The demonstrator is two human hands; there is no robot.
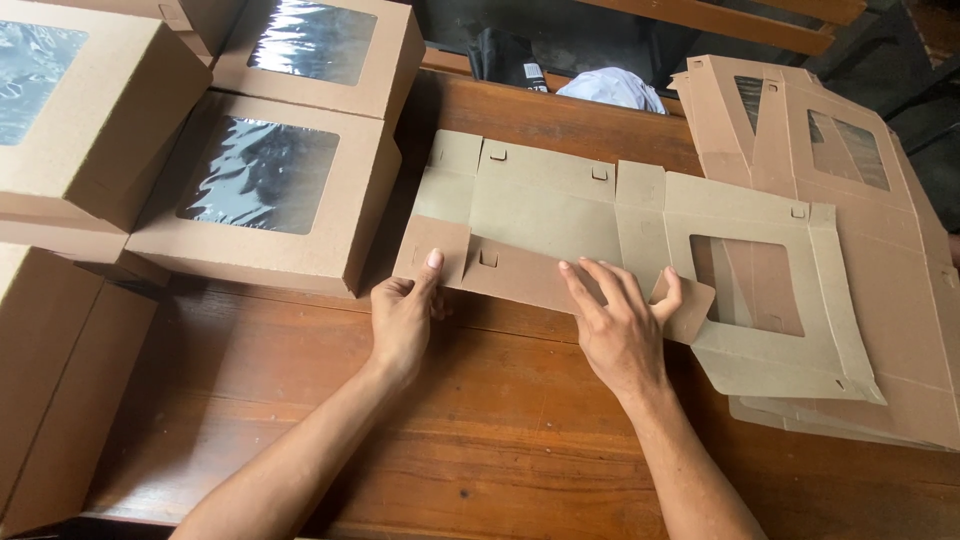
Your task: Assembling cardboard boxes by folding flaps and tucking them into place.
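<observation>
4 made-up window boxes (262, 190) stacked at the table's (480, 440) left edge. Left hand (405, 318) pinches the near-left flap (432, 250) of the flat box blank (560, 215), thumb on top; blank lies mid-table toward the far edge. Right hand (620, 325) spread flat, pressing the blank's folded near strip, thumb on a tab; blank's window end overlaps the pile of flats (850, 150) at the right edge.

Folded window boxes (262, 190) stacked left; flat blanks pile (880, 230) right; wooden table (500, 440).
</observation>
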